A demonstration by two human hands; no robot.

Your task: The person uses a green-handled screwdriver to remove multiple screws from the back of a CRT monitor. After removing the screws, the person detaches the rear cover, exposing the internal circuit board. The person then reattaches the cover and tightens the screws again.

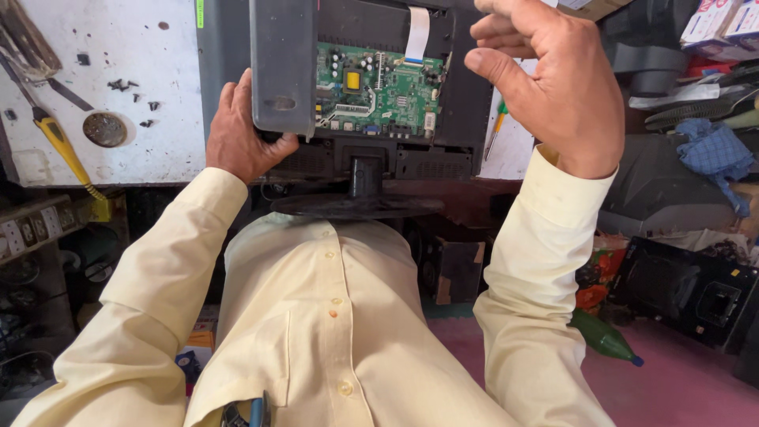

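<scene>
The person's left hand gripped the lower corner of a grey metal cover, fingers wrapped behind it & thumb pressed on the edge nearest the body. The cover stood over the left part of a monitor's open back, which lay face down on the white surface w/ its round black stand pointing toward the person's chest. Right beside the cover sat the green circuit board, exposed, w/ a yellow part near its top & a white flat ribbon cable running up from it.

The right hand hovered above the monitor's right side, apart from it, fingers curled inward narrow w/ thumb stretched toward the board; nothing seen between them, though can't tell for sure since the fingertips turned away from the camera.

On the surface to the left: a yellow-handled screwdriver, a round metal disc & several small dark screws scattered near it. A green-handled screwdriver lay just right of the monitor, partly behind the right hand. On the floor to the right: a green bottle w/ blue cap, a black plastic panel & a blue cloth higher up. Both sleeves were pale yellow.
</scene>
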